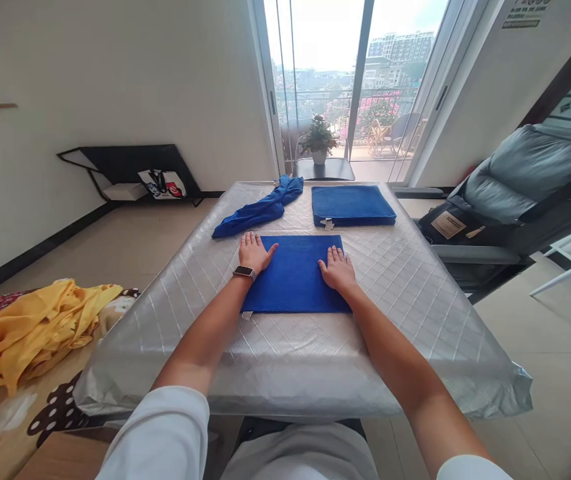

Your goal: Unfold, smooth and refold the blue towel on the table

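A blue towel (295, 277) lies flat as a rectangle on the silver-covered table, a small white tag showing at its near left corner. My left hand (254, 253), with a band on the wrist, rests palm down on its left edge, fingers stretched forward. On the right edge my right hand (337, 268) lies flat too, fingers extended and thumb pointing inward. Beyond it to the right sits a neat stack of folded blue towels (353, 203) with a white tag at its front. A crumpled blue towel (260, 208) lies loosely at the far left of the table.
The quilted silver cover (405, 320) hangs over the table edges. Left of it, a yellow cloth (40, 327) is heaped on a patterned surface. A grey recliner (515, 193) stands at the right. A potted plant (319, 140) sits on a chair by the glass door.
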{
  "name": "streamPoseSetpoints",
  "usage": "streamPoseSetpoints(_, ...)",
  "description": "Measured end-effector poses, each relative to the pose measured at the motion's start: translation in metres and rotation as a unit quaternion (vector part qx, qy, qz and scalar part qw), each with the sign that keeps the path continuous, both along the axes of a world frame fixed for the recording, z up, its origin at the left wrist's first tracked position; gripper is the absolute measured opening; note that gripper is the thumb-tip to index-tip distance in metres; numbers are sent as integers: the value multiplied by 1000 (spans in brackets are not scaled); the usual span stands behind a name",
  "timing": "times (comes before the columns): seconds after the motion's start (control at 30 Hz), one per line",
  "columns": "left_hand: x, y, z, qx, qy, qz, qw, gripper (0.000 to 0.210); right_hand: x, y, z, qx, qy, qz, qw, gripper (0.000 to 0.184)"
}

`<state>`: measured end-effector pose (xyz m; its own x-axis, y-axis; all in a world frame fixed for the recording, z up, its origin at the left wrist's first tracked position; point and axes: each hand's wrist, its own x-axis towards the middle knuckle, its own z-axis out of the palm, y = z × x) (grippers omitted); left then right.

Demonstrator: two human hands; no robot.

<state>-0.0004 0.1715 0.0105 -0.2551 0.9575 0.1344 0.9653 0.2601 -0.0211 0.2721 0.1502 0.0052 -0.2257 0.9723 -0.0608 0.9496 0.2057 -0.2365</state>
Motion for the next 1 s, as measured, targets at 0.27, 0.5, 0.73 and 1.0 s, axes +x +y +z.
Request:
streamPoseSetpoints(0.27,157,22,-11,-5,-120,-321,939,74,2,-4,0,9,0,20,1000,71)
streamPoseSetpoints(0.5,154,26,-27,-29,-149,-296,943,70,3,-4,-1,6,11,15,1000,69)
streamPoseSetpoints(0.73,24,-7,-20,-42,-108,-120,986,81,1,-2,1,2,2,-1,1000,70)
streamPoseSetpoints(1.0,-28,-19,-22,-33,-101,-48,993,89,1,1,-1,2,-20,-9,1000,71)
